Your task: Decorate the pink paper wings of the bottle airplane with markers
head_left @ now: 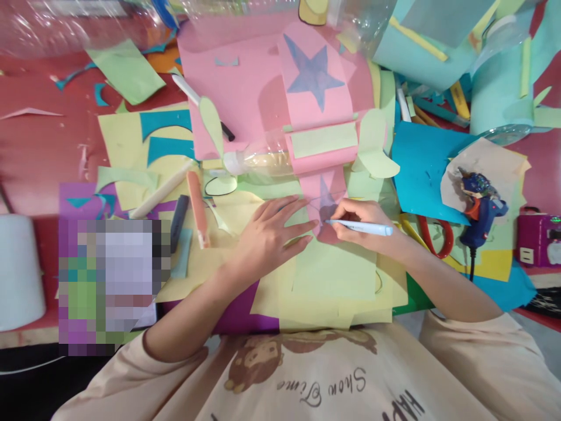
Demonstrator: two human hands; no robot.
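My right hand [357, 213] grips a light blue marker [370, 227], its tip down at a grey-blue star [325, 202] on the lower end of a pink paper strip [310, 182]. My left hand [274, 231] lies flat with fingers apart, its fingertips at the strip's left edge, and holds nothing. Part of the lower star is behind my right fingers. A second grey-blue star [314, 71] shows whole on the strip's upper part. Between the stars, the strip and a pale green paper band [324, 140] wrap a clear plastic bottle [267, 161] lying on its side.
To the right are a blue glue gun [480, 219] on paper, red-handled scissors [445, 248] and a purple box [539, 240]. Coloured paper scraps [169, 126] and glue-stick-like pieces [198, 207] lie left. A large bottle [502, 82] stands back right; a white roll [20, 272] is far left.
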